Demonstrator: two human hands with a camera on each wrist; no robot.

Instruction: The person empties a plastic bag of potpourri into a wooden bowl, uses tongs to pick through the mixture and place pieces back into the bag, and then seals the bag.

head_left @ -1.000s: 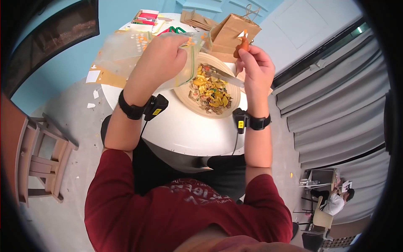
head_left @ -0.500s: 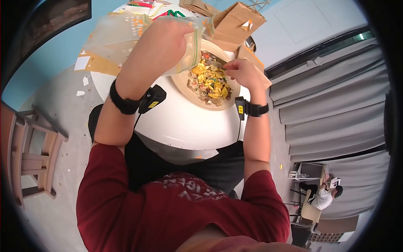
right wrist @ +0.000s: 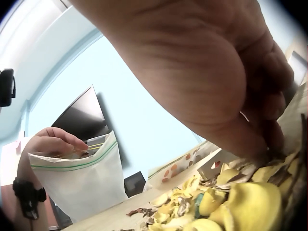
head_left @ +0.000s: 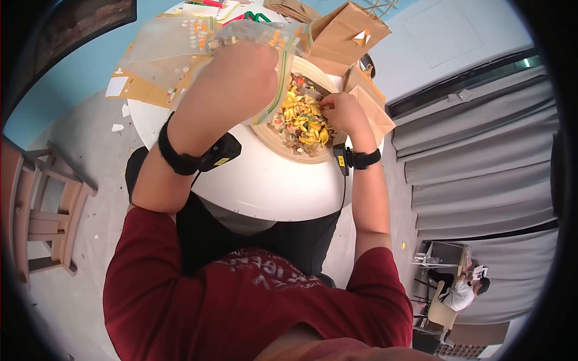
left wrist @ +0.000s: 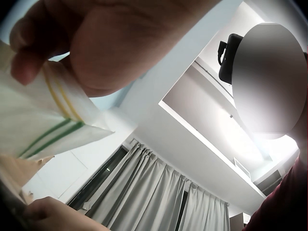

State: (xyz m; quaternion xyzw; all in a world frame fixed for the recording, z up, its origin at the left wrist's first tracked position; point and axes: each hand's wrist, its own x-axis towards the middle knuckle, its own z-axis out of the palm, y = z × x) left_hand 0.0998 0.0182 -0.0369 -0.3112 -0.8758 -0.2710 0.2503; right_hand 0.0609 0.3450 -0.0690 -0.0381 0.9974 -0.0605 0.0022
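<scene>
My left hand (head_left: 244,75) grips the upper edge of a clear zip bag (right wrist: 86,187), which has a green and yellow seal. The bag's mouth gapes in the right wrist view. Beside it, a round pale plate (head_left: 272,143) bears a heap of dried petals and peel, yellow pieces (head_left: 308,127) over brown and reddish ones. My right hand (head_left: 348,113) reaches down into the heap's right side, thumb and fingers drawn together. Its fingertips are partly hidden by the pieces, so I cannot tell whether they pinch one. A greyish flat strip (head_left: 313,92) lies across the heap's far part.
Behind the plate stand a brown paper bag (head_left: 346,37) and a smaller paper bag (head_left: 371,111). Cardboard (head_left: 144,90) lies under the zip bag's left side on the white round table (head_left: 265,195). A green-handled item (head_left: 256,17) is at the back. Another person (head_left: 460,295) sits far right.
My right hand has come down from above the plate, where it held up an orange-brown piece, into the heap. That piece is out of sight. The left hand keeps hold of the zip bag.
</scene>
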